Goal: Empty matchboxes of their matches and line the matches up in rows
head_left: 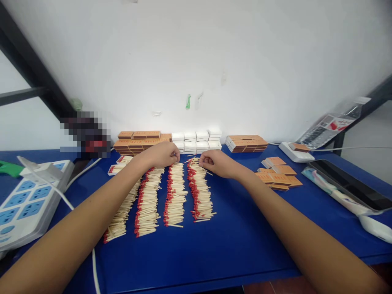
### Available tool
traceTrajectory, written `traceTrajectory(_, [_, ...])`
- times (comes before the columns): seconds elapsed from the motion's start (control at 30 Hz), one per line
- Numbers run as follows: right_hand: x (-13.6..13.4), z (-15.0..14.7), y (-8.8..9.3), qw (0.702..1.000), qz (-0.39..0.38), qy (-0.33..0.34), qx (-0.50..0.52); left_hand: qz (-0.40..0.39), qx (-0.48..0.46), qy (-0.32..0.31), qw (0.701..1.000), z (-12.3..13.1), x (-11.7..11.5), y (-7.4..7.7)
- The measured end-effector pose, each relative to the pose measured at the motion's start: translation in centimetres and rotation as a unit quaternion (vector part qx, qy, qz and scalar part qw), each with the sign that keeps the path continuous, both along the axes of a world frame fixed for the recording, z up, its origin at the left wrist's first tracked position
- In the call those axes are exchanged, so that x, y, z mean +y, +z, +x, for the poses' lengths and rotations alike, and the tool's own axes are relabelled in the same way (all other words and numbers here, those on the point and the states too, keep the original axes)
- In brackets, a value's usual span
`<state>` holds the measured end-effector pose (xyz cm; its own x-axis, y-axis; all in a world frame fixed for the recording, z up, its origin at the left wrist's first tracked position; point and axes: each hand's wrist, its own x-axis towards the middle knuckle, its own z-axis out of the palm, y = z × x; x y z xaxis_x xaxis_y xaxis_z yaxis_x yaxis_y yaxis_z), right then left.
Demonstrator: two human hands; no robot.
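Several long rows of red-tipped matchsticks (pixel 175 194) lie on the blue table (pixel 232 237). My left hand (pixel 163 154) rests at the far end of the middle rows, fingers curled in a pinch over the matches. My right hand (pixel 216 163) is curled at the far end of the rightmost row (pixel 199 192), its fingertips touching the matches there. What either pinch holds is too small to make out. Behind the hands stand stacked orange matchboxes (pixel 137 141) and white inner trays (pixel 197 141).
More orange boxes (pixel 246 143) stand at the back right, loose ones (pixel 278 173) to the right. A power strip (pixel 26 200) with a white cable lies at left. A dark tablet or phone (pixel 349 183) and a plastic bag (pixel 333 126) are at right. A wall rises behind.
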<state>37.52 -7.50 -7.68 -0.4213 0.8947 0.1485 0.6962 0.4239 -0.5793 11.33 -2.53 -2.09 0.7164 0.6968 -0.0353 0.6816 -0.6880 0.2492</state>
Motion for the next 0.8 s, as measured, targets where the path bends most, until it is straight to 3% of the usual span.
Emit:
traceTrajectory(0.3, [0.6, -0.2, -0.8, 0.993, 0.092, -0.06, -0.038, 0.065, -0.021, 0.033, 0.997, 2.6, -1.2, -1.6])
traceTrajectory(0.5, [0.5, -0.6, -0.5, 0.995, 0.08, -0.054, -0.032, 0.052, -0.033, 0.037, 0.997, 2.8, -0.8, -2.2])
traceTrajectory(0.8, [0.2, -0.7, -0.1, 0.996, 0.081, -0.039, -0.028, 0.044, -0.026, 0.021, 0.998, 2.6, -0.6, -1.8])
